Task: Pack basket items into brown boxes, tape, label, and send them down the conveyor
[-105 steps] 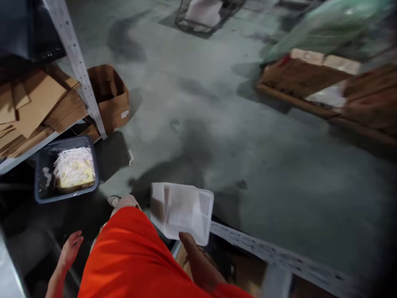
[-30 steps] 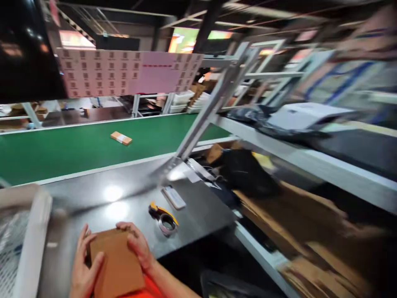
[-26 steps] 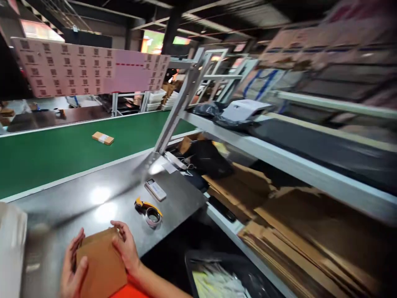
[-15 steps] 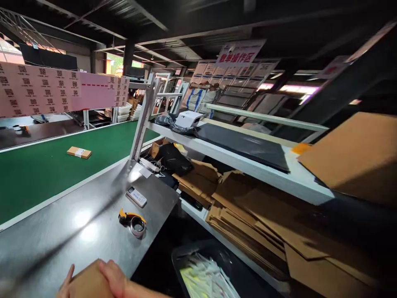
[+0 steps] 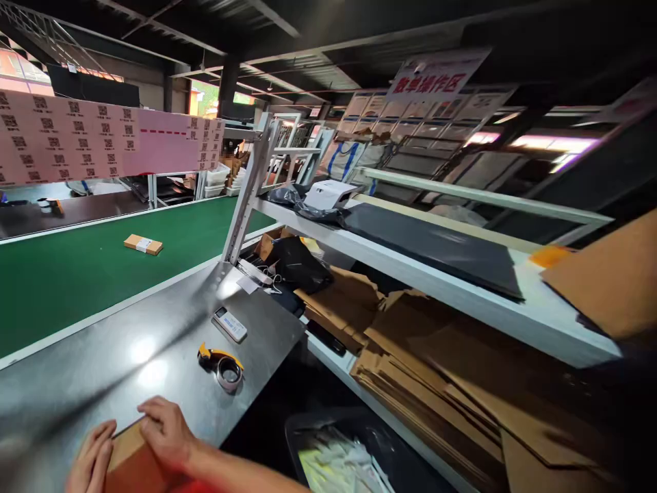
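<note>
Both hands, left hand (image 5: 91, 464) and right hand (image 5: 167, 435), lie flat, fingers together, on the cardboard box (image 5: 128, 462).

A single head-worn camera looks forward and slightly down from the near edge of the steel bench (image 5: 154, 342), close above it. It faces toward the green belt (image 5: 76, 274) at left and the shelves (image 5: 436, 274) at right.

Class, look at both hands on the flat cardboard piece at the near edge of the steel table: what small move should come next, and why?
Probably press the cardboard piece flat. The left hand and right hand both rest on top of it on the steel table, with neither closed round it. The tape dispenser lies untouched just beyond the right hand.
</note>
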`<state>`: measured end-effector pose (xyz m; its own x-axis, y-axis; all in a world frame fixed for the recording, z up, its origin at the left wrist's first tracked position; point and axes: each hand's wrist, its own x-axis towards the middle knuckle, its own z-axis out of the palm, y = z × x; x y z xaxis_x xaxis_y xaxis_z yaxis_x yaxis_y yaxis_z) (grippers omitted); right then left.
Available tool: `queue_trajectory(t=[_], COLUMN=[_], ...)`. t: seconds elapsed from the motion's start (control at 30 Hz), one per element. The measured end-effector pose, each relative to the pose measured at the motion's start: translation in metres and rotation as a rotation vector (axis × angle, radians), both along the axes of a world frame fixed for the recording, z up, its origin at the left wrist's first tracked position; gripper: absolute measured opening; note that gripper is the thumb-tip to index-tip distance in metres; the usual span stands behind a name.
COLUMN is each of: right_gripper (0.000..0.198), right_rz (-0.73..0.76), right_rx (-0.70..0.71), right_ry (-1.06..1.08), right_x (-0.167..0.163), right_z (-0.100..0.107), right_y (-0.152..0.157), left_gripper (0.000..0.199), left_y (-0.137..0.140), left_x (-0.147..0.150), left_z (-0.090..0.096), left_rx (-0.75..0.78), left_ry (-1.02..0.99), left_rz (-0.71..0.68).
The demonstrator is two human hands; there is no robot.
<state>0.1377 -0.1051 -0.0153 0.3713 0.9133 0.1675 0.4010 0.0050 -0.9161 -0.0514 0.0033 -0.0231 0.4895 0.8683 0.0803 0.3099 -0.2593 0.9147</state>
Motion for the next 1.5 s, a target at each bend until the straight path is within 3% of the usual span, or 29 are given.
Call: queue_trajectory(t=[0.07, 0.13, 0.2, 0.27, 0.33, 0.43, 0.5, 0.6, 0.73, 0.87, 1.07, 1.13, 1.23, 1.3, 1.4, 1.5], right_gripper=[0.054, 0.063, 0.065, 0.065, 0.059, 0.05, 0.052, 0.041, 0.025, 0.034, 0.056, 0.063, 0.068, 0.068, 0.067, 0.071], right_rz=[0.163, 0.338, 0.493, 0.58, 0.462, -0.071, -0.273, -0.275, -0.154, 0.072, 0.701, 0.823, 0.875, 0.883, 0.874, 0.863], right_rx=[0.1, 0.089, 0.047, 0.035, -0.012, -0.265, -0.42, -0.599, -0.703, -0.557, 0.127, 0.161, 0.147, 0.172, 0.217, 0.248], right_ry=[-0.181, -0.327, -0.429, -0.485, -0.506, -0.491, -0.474, -0.435, -0.405, -0.391, -0.421, -0.551, -0.68, -0.674, -0.652, -0.649], right_x=[0.009, 0.014, 0.017, 0.028, 0.054, 0.118, 0.163, 0.208, 0.206, 0.152, 0.061, 0.049, 0.05, 0.057, 0.066, 0.068], right_z=[-0.025, -0.052, -0.072, -0.08, -0.075, -0.059, -0.051, -0.048, -0.044, -0.026, -0.01, -0.012, -0.021, -0.027, -0.034, -0.038], right_y=[0.012, 0.014, 0.007, -0.009, -0.026, -0.044, -0.05, -0.051, -0.042, -0.03, 0.006, 0.018, 0.025, 0.024, 0.02, 0.017], left_gripper=[0.05, 0.044, 0.044, 0.046, 0.047, 0.046, 0.045, 0.046, 0.05, 0.054, 0.055, 0.057, 0.06, 0.059, 0.048, 0.033], left_y=[0.01, 0.01, -0.001, -0.015, -0.025, -0.031, -0.031, -0.033, -0.043, -0.052, -0.056, -0.057, -0.065, -0.075, -0.092, -0.101], left_x=[-0.005, -0.015, -0.026, -0.036, -0.04, -0.042, -0.042, -0.042, -0.043, -0.043, -0.039, -0.038, -0.038, -0.038, -0.037, -0.028], left_z=[-0.016, -0.035, -0.052, -0.062, -0.066, -0.067, -0.066, -0.064, -0.055, -0.046, -0.035, -0.033, -0.036, -0.042, -0.046, -0.035], left_rx=[0.232, 0.41, 0.484, 0.489, 0.461, 0.395, 0.358, 0.304, 0.209, 0.132, 0.099, 0.114, 0.108, 0.05, -0.072, -0.318], left_ry=[0.088, 0.227, 0.371, 0.48, 0.54, 0.556, 0.539, 0.516, 0.458, 0.359, 0.157, 0.109, 0.053, 0.003, -0.058, -0.145], left_rz=[-0.096, -0.198, -0.246, -0.233, -0.205, -0.209, -0.214, -0.22, -0.272, -0.255, -0.206, -0.196, -0.143, -0.007, 0.381, 0.62])
